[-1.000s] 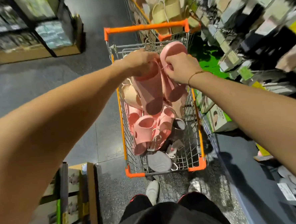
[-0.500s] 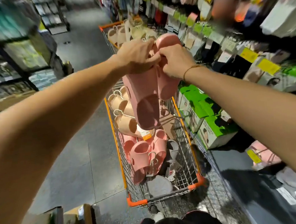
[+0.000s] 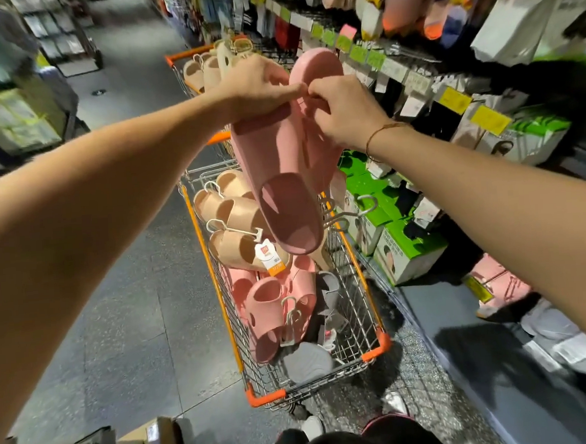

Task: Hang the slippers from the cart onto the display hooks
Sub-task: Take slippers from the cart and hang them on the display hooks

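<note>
green and white boxes (image 3: 408, 249) stacked low beside the aisle, yellow price tags (image 3: 489, 120), cardboard cartons (image 3: 144, 443), grey floor (image 3: 136, 317)

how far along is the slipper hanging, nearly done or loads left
Early on, it seems. In hand: the left hand and right hand hold a pink pair up above the cart, not yet on a hook. Left: beige slippers, more pink slippers and a grey one lie in the cart. Hung pairs can't be confirmed; the shelves are blurred.
</note>
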